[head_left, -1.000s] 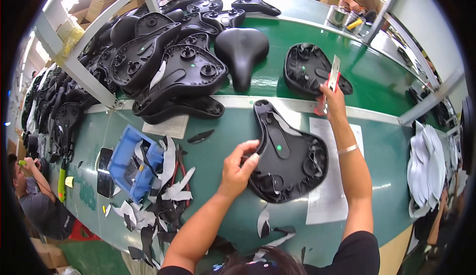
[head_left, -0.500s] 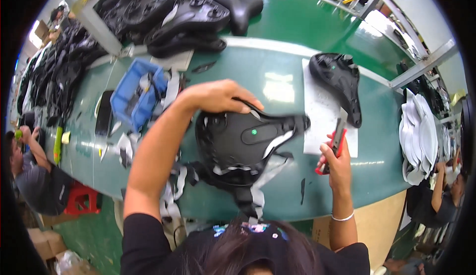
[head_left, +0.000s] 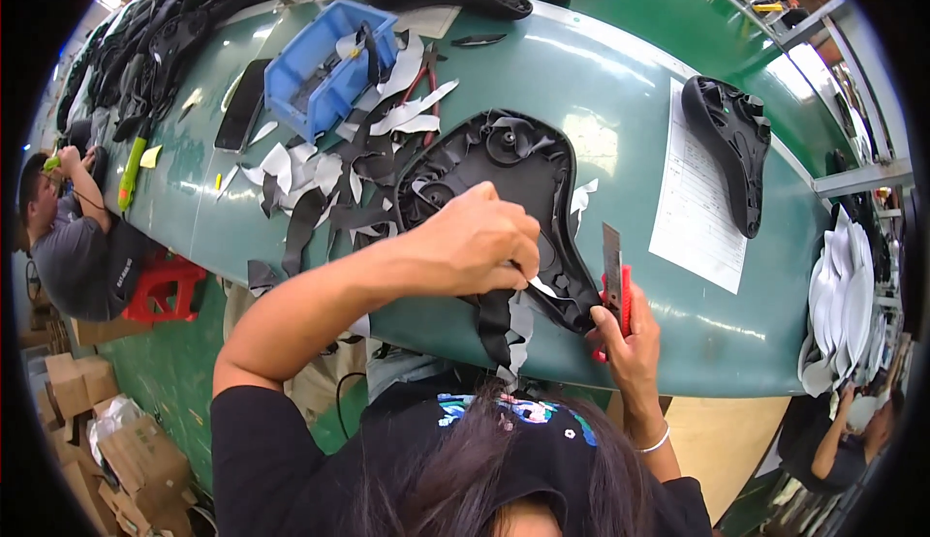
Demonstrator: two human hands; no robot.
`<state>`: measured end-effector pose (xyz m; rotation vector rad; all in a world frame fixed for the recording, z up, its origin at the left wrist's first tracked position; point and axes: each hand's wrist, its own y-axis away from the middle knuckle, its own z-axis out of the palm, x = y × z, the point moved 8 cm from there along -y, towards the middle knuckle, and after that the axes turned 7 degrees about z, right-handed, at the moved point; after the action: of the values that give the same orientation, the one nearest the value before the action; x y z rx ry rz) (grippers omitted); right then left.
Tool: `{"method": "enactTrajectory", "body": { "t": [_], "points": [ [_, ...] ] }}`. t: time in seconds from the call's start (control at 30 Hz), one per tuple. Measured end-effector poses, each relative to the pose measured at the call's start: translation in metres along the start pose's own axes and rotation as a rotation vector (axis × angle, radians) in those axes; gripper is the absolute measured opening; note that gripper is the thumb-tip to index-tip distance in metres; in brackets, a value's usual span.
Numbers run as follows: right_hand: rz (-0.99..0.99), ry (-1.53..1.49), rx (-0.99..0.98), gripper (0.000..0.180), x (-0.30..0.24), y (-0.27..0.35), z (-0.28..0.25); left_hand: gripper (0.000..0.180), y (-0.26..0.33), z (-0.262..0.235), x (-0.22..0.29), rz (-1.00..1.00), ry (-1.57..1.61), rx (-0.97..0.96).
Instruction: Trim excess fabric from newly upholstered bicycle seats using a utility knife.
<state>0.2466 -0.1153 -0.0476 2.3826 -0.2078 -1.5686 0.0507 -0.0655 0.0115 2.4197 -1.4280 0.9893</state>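
Along the far left, a person in a dark grey shirt [head_left: 68,232] sits beside a bright red plastic stool [head_left: 165,290]. On the green tabletop [head_left: 620,48] nearby lie a lime-green handled tool [head_left: 129,177], a black rectangular phone [head_left: 241,106] and an open blue plastic bin [head_left: 329,72] with dark and pale offcuts inside. Spilling around the bin's near right side is a loose heap of white and black offcuts [head_left: 320,174], with red-handled pliers [head_left: 427,77] among them.

Further right, the left hand [head_left: 480,242] reaches over a black bicycle saddle [head_left: 528,179], its thumb and fingers pinched together on a thin whitish strip [head_left: 544,288] at the saddle's inner edge. The saddle lies in front of the person, hollow underside up, its broad end away and its narrow nose toward the right hand [head_left: 632,338]. That hand is closed around a red utility knife [head_left: 626,297], blade pointing away from the person; its thumb is at the nose, though whether it presses there I cannot tell.

Beyond the knife, a second black saddle [head_left: 731,154] partly overlaps a white printed sheet [head_left: 693,237]. At far right hangs a bundle of pale grey, curved pieces [head_left: 839,295].
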Motion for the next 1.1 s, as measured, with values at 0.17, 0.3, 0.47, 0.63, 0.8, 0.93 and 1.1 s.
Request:
{"method": "enactTrajectory", "body": {
  "t": [0.17, 0.3, 0.47, 0.63, 0.8, 0.93, 1.1],
  "points": [
    [-0.182, 0.07, 0.023, 0.049, -0.022, 0.011, -0.006, 0.012, -0.016, 0.01, -0.031, -0.233, 0.182, -0.197],
    [-0.713, 0.629, -0.045, 0.059, -0.077, 0.019, 0.017, 0.014, -0.027, 0.004, -0.044, -0.204, 0.269, -0.213],
    [-0.766, 1.07, -0.164, 0.052, -0.106, 0.001, 0.046, 0.015, -0.032, 0.008, -0.051, -0.207, 0.306, -0.25],
    [-0.674, 1.16, -0.278, 0.051, -0.085, 0.008, 0.036, 0.011, -0.024, 0.007, -0.047, -0.169, 0.226, -0.168],
    [-0.41, 1.24, -0.304, 0.06, -0.052, 0.03, 0.011, 0.006, -0.026, -0.017, 0.028, 0.426, -0.414, 0.383],
    [-0.704, 1.224, -0.159, 0.06, -0.068, 0.02, 0.008, 0.013, -0.047, 0.017, 0.018, 0.343, -0.342, 0.212],
    [-0.74, 1.127, -0.13, 0.059, -0.043, 0.008, -0.014, 0.014, -0.049, -0.005, -0.002, 0.033, -0.176, 0.356]
  ]
}}
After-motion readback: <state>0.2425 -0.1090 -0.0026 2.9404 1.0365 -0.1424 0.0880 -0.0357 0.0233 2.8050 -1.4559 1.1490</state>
